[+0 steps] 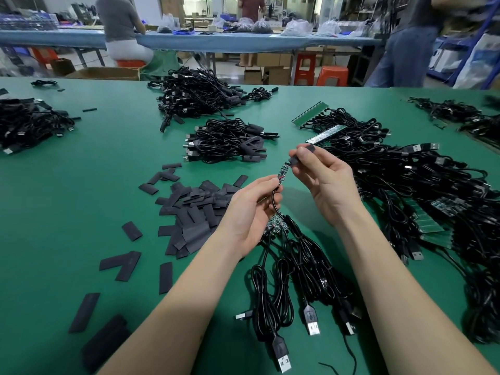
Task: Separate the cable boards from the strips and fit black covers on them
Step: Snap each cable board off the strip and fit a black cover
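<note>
Sliding black cover (303,155), pinched in right hand (322,180), toward cable board (364,172) pinched in left hand (250,209), above cover pile (189,212) on table (67,207). We fear the cover mouth, seemingly flattened, snags the board corner.

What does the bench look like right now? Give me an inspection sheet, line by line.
Surface: green table, bare in patches.
Job's things: left hand holds a small cable board upright; right hand pinches a black cover at the board's tip, not yet slid on. Loose black covers piled left.
Clutter: stray covers scattered towards the near left edge.
Hands: both gripping.
Cables: black USB cables bundled under the hands; uncut green strips with cables to the right; covered cable piles beyond.
Surroundings: people at a blue bench behind.
</note>
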